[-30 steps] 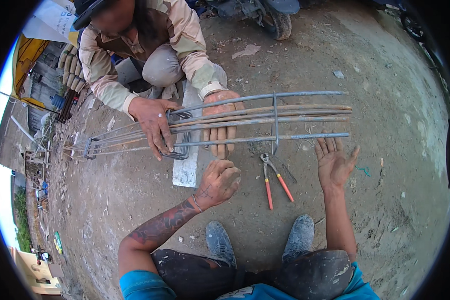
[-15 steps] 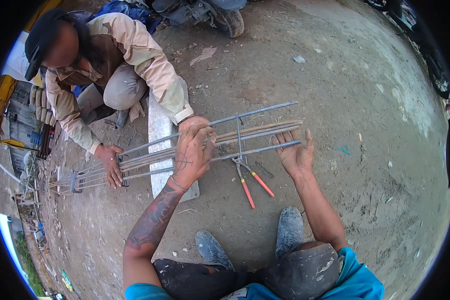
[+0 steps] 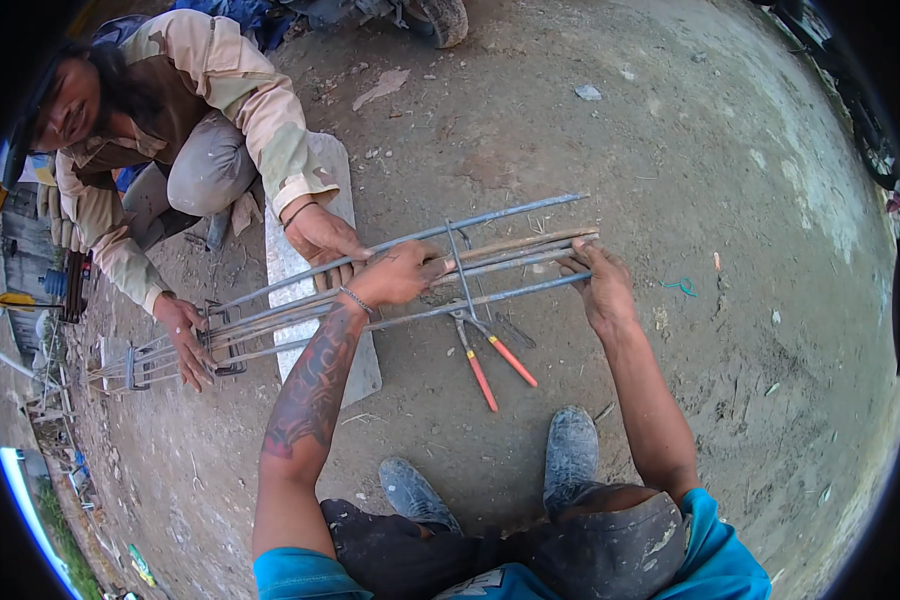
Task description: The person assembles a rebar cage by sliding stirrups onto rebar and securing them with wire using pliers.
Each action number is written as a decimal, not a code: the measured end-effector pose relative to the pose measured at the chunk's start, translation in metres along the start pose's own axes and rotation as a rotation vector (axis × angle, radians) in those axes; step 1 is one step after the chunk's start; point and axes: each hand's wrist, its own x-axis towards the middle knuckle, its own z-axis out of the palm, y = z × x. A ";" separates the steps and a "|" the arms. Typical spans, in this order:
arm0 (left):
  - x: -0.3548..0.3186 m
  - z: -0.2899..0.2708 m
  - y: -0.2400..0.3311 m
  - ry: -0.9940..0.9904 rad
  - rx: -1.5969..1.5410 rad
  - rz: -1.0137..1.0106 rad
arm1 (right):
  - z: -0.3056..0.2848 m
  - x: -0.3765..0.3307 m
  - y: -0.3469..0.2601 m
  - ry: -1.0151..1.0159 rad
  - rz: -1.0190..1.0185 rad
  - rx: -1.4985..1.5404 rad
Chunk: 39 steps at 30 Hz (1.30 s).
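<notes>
A long bundle of steel bars (image 3: 525,240), joined by square wire stirrups (image 3: 457,262), stretches across in front of me. My left hand (image 3: 398,274) is closed around the middle bars, just left of the nearest stirrup. At the right end, my right hand (image 3: 604,286) pinches the bar tips between thumb and fingers. Pincers with red handles (image 3: 497,362) lie on the ground below that stirrup, their jaws by the lowest bar. Across from me a co-worker crouches; their one hand (image 3: 322,238) rests at the upper bar, the other (image 3: 182,338) at stirrups farther left.
A pale slab (image 3: 355,372) lies under the bars. My boots (image 3: 570,450) stand on the dirt ground below them. A motorcycle wheel (image 3: 438,20) is at the top, and another parked vehicle (image 3: 870,150) at the right edge. A green string (image 3: 680,287) lies to the right.
My right hand has gone from spread fingers under the bar ends to gripping them. My left hand has moved rightward along the bars and lowered onto them. The co-worker's nearer hand has turned, fingers now showing.
</notes>
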 end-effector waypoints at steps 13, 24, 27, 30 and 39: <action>0.002 -0.005 -0.003 0.049 -0.173 0.082 | -0.001 0.003 0.008 -0.059 -0.023 0.170; -0.005 0.007 0.001 0.249 -0.053 0.072 | -0.003 0.001 0.008 -0.097 -0.097 0.094; -0.009 0.007 0.000 0.249 0.019 0.042 | -0.002 0.001 0.007 -0.064 -0.083 0.068; -0.012 0.006 0.003 0.218 0.047 -0.024 | 0.005 -0.003 0.004 0.005 -0.057 -0.013; -0.051 0.049 0.021 0.629 0.489 0.221 | 0.000 -0.010 0.011 0.091 -0.059 -0.050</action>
